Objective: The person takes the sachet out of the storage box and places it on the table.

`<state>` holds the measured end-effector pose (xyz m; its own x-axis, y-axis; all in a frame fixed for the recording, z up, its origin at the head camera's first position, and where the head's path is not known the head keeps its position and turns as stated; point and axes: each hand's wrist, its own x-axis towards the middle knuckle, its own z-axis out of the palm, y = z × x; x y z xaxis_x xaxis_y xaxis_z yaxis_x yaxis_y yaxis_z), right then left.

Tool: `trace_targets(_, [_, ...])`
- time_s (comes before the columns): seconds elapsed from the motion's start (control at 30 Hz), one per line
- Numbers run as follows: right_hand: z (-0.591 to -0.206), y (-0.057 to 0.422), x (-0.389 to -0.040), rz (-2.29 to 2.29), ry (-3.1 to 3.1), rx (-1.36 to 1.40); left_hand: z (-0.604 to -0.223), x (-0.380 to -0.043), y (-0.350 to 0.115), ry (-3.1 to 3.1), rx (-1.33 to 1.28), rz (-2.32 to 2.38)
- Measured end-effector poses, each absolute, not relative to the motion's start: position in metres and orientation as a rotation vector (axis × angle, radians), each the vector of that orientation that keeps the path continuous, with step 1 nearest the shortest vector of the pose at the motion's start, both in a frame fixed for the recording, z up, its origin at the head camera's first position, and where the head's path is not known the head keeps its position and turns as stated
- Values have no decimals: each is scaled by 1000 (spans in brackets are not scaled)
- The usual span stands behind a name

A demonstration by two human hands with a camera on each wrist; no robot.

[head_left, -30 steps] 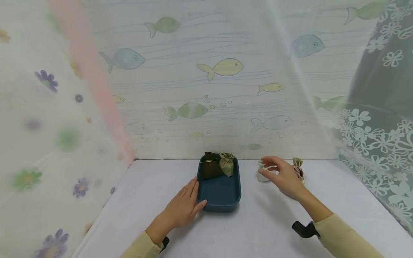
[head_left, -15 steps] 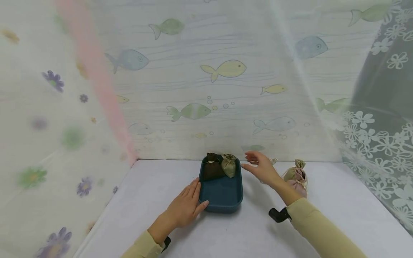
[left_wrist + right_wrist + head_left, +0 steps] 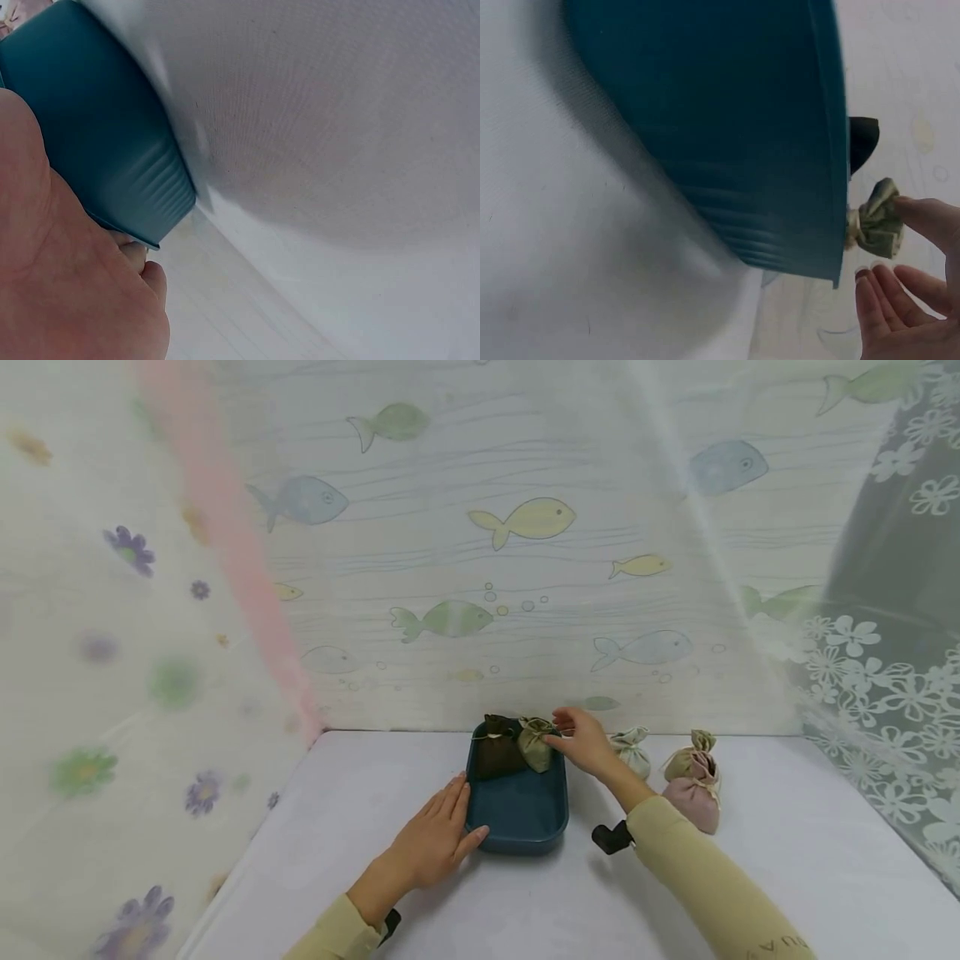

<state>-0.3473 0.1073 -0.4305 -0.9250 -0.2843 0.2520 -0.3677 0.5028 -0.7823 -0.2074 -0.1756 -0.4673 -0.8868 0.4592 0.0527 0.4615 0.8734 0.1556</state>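
A dark blue tray (image 3: 517, 814) holds a dark brown drawstring pouch (image 3: 498, 757) and an olive-green drawstring pouch (image 3: 535, 753) at its far end. My left hand (image 3: 429, 835) lies flat along the tray's left wall, fingers straight and thumb at the near corner. Over the tray's far right corner is my right hand (image 3: 587, 745), beside the green pouch. In the right wrist view, the thumb is right at the gathered top of that pouch (image 3: 881, 221), while the other fingers stand apart from it, below.
Right of the tray on the white table (image 3: 570, 910) stands a pale pouch (image 3: 632, 752), partly behind my right forearm. Farther right, a khaki pouch (image 3: 678, 765) leans beside a pink pouch (image 3: 692, 806). A fish-print curtain (image 3: 517, 568) hangs along the table's back edge.
My right hand has moved left from near the pale pouch to the green pouch in the tray, uncovering the pouches on the right. The left hand stays at the tray.
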Motion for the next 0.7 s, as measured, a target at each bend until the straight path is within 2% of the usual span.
trace_targets(0.7, [-451, 88, -359, 1172, -2637, 626, -467, -208, -173, -3051, -722, -232])
